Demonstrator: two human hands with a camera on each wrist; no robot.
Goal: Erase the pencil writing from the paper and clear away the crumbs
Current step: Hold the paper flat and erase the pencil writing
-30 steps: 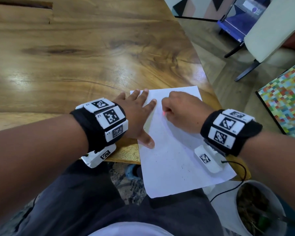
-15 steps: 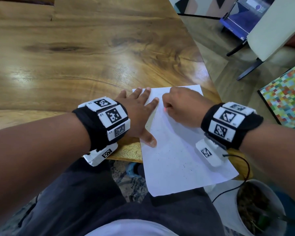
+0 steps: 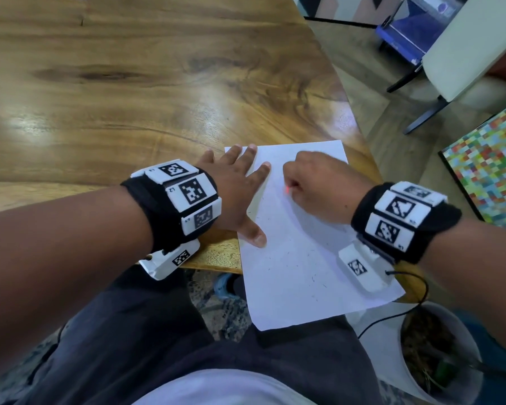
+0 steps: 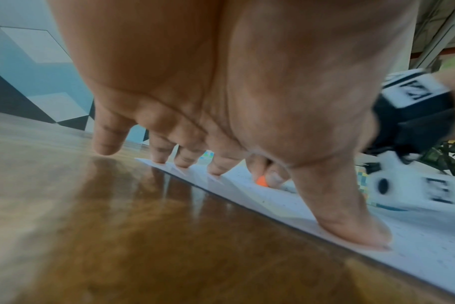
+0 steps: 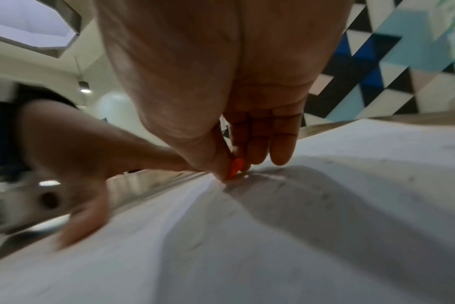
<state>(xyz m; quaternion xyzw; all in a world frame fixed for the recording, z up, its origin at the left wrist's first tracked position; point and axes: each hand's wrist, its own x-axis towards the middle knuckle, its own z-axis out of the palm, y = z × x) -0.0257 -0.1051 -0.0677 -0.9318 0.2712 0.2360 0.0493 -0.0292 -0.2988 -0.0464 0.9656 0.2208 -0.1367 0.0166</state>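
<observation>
A white sheet of paper (image 3: pixel 301 258) lies at the near right corner of the wooden table (image 3: pixel 129 97), its lower end hanging over the edge. Dark eraser crumbs (image 3: pixel 313 279) are scattered on it. My left hand (image 3: pixel 240 188) lies flat with spread fingers, pressing the sheet's left edge, thumb on the paper. My right hand (image 3: pixel 313 176) is curled and pinches a small orange eraser (image 3: pixel 287 190) against the paper's upper part. In the right wrist view the eraser (image 5: pixel 235 167) shows between thumb and fingers, touching the paper (image 5: pixel 273 236). In the left wrist view the eraser (image 4: pixel 262 181) peeks out beyond my fingertips.
A white pot with a plant (image 3: pixel 438 355) stands on the floor below the table's right corner. A pale chair (image 3: pixel 468 45) and a multicoloured checked mat (image 3: pixel 491 173) lie to the right on the floor. My lap is under the paper's overhang.
My right hand with the eraser has shifted slightly up and back over the same spot on the paper. The left hand keeps pressing the sheet in place.
</observation>
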